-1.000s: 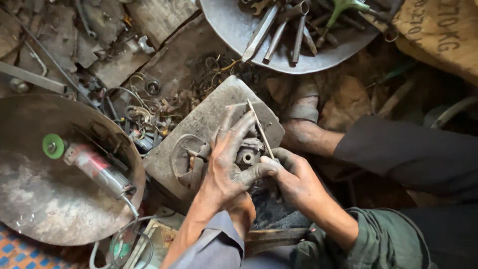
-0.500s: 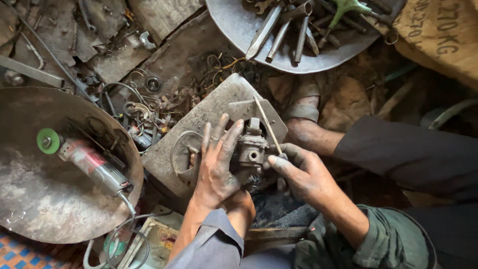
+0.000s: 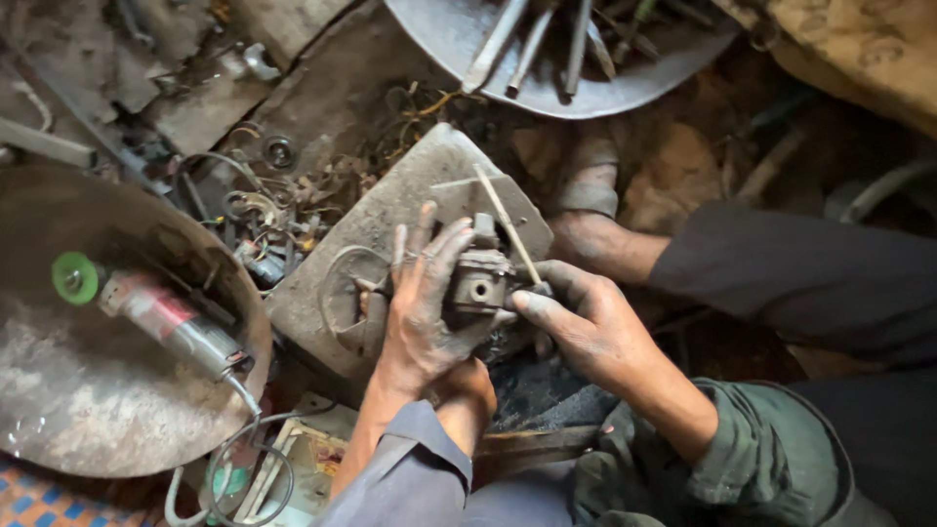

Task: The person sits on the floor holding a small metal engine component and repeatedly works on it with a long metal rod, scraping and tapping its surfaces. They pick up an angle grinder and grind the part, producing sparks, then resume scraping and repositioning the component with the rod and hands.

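My left hand [image 3: 420,317] grips a small grimy metal engine part [image 3: 478,275] and presses it against a flat grey stone slab [image 3: 390,210]. Its fingers are spread over the part's left side. My right hand [image 3: 586,327] closes on the lower end of a thin pale rod [image 3: 500,217], a slim tool that slants up and left over the part. The right thumb touches the part's lower edge. Both hands are black with grease.
A large rusty pan [image 3: 88,390] at the left holds a power tool with a green disc [image 3: 146,312]. A round metal tray [image 3: 566,49] of long tools lies at the top. Loose wires and scrap [image 3: 264,224] sit beside the slab. My foot [image 3: 586,185] rests behind it.
The part has been turned slightly in my hands. My left fingers have spread wider over it, and my right hand has slid a little to the right along the rod.
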The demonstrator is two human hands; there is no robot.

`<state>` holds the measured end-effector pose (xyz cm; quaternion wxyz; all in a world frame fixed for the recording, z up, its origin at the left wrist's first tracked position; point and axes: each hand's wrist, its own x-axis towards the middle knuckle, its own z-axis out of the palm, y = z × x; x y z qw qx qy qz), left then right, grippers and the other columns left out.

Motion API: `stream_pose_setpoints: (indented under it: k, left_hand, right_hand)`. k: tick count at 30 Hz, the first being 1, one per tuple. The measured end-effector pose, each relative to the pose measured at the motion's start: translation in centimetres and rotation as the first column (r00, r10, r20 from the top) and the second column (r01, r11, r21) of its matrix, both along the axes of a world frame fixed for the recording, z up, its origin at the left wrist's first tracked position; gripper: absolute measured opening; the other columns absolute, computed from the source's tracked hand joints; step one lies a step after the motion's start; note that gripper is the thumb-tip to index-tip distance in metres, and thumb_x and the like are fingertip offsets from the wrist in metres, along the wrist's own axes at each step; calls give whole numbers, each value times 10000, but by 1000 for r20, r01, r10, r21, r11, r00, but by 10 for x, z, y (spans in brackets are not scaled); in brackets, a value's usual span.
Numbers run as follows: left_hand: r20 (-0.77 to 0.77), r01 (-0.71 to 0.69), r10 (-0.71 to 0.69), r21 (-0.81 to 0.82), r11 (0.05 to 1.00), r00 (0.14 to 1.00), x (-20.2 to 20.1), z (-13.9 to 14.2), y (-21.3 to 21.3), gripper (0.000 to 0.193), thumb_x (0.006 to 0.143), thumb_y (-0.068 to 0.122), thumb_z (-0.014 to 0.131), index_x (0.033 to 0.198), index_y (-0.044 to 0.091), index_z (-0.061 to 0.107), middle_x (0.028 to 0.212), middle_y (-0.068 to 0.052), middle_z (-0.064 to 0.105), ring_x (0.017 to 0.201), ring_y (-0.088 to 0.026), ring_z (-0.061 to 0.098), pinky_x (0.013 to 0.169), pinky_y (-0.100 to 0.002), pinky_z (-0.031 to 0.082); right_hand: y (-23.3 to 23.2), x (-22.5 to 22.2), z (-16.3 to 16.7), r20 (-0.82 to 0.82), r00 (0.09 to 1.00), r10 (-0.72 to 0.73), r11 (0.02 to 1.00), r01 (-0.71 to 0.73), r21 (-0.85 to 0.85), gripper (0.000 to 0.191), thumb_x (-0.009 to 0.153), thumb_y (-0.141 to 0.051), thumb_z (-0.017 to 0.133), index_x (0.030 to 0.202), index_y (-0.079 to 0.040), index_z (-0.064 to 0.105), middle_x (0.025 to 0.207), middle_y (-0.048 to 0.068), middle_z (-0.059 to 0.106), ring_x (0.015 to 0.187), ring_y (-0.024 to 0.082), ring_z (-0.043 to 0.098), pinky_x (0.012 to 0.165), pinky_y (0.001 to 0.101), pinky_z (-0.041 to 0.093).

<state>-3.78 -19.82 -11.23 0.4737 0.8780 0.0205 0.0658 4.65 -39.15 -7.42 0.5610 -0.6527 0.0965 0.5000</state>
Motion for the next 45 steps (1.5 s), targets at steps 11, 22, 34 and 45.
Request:
stream_pose_setpoints:
  k: [11,22,34,45]
  left_hand:
    - [-83,24,-27,-39,999,996,6,-3,-12,938,669,167,931,1478,67,469,1501,-171,551,1540,-435,363,1291,-598,143]
    - [-37,6,-6,-11,1000,999,7,-5,-14,899,686,114,933,1472,80,498,1441,-145,608,1509,-424,445,1303,-540,318]
    - [-40,136,-130,211,968,991,31,43,-1,824,704,245,904,1407,18,540,1348,-163,627,1316,-359,588,1246,-586,301]
    - [-273,373,-300,275,886,914,60,74,9,947,651,377,854,1460,34,500,1232,-178,552,1241,-380,502,1220,-592,202]
  right_hand:
    - [-15,-1,-2,-46,996,-73,995,76,71,388,910,-195,710,1257,-22,737,772,-47,676,602,25,548,507,211,452]
    - [-16,4,-4,-92,995,-36,998,41,53,412,905,-219,703,1273,-35,727,744,-41,670,576,30,540,490,223,446]
    - [-27,15,5,69,996,-57,996,52,71,471,895,-96,657,1362,-61,612,888,-21,680,666,45,580,577,225,516]
    - [-64,17,28,265,964,-29,994,55,-90,336,918,-115,690,1244,-53,629,894,41,731,651,71,586,557,251,515]
